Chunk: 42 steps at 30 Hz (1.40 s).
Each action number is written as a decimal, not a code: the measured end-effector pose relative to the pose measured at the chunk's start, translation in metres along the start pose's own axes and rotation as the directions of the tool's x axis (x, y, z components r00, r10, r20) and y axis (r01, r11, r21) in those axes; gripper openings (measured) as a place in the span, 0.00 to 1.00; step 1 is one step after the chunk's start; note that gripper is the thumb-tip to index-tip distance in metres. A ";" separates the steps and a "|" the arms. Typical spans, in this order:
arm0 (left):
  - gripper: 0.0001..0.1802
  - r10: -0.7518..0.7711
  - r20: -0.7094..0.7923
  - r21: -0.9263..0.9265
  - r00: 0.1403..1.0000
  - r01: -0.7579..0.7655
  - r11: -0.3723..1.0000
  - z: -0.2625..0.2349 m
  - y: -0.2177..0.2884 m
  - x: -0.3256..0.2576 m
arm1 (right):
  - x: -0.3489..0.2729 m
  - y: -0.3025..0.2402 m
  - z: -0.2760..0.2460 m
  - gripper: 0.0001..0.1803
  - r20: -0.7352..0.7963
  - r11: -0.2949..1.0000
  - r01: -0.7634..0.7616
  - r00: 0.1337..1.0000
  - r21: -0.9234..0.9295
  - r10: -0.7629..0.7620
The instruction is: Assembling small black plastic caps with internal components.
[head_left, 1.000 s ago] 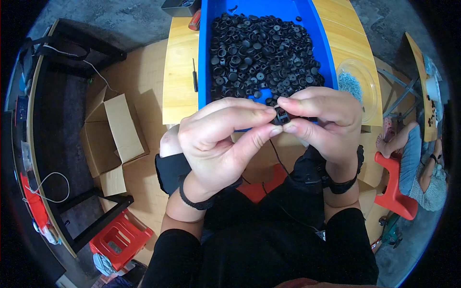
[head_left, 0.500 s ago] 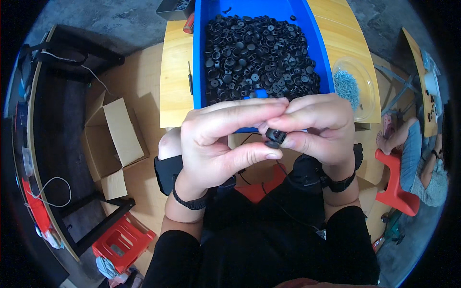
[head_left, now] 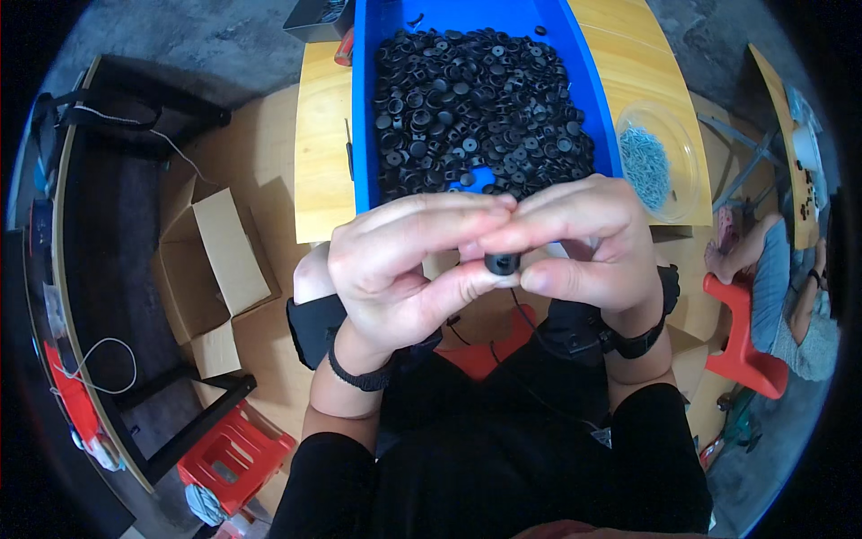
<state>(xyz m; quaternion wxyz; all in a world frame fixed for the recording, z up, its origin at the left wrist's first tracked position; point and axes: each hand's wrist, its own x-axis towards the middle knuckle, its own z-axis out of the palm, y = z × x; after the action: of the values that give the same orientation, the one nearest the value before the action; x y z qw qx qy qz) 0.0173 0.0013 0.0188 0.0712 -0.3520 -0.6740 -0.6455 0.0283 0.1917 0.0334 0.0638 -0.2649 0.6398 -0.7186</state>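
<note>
Black round part (head_left: 502,263) sits pinched between both hands, just in front of the table's near edge. The left hand (head_left: 404,260) and right hand (head_left: 575,247) meet fingertip to fingertip around it, thumbs beneath, likely to steady so small a piece. Behind them the blue bin (head_left: 368,108) holds many like parts, with a clear dish of screws (head_left: 660,162) toward the table's right edge.

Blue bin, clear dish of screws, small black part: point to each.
blue bin (head_left: 363,108), head view, left wall.
clear dish of screws (head_left: 684,148), head view, bare rim.
small black part (head_left: 502,263), head view, its middle.
</note>
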 end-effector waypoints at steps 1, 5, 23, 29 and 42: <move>0.21 -0.001 0.004 -0.004 1.000 0.001 1.000 0.003 -0.001 0.002 | 0.000 0.002 -0.001 0.11 -0.024 1.000 -0.007 1.000 0.005 0.008; 0.21 -0.385 -0.186 -0.181 0.904 0.353 0.918 0.011 -0.006 0.009 | -0.005 0.004 -0.014 0.12 -0.361 0.990 -0.118 0.929 -0.079 0.082; 0.06 -0.353 0.118 0.726 0.928 0.162 0.669 0.026 -0.042 0.024 | -0.089 -0.010 -0.188 0.11 -0.796 0.527 -0.643 0.594 -0.557 -0.116; 0.08 -0.522 0.137 0.814 0.842 0.205 0.543 0.036 -0.044 0.031 | -0.039 0.022 -0.118 0.07 -0.633 0.133 -0.681 0.724 -0.720 0.276; 0.09 -0.546 0.210 0.690 0.811 0.273 0.671 0.044 -0.044 0.035 | -0.046 0.027 -0.136 0.09 -0.631 0.455 -0.617 0.762 -0.642 0.144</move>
<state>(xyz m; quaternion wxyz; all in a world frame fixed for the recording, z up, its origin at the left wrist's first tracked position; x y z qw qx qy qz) -0.0181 0.0584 -0.0049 -0.1046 -0.2668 -0.9118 -0.2941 -0.0022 0.3278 -0.0117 -0.0660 0.0862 0.9346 -0.3387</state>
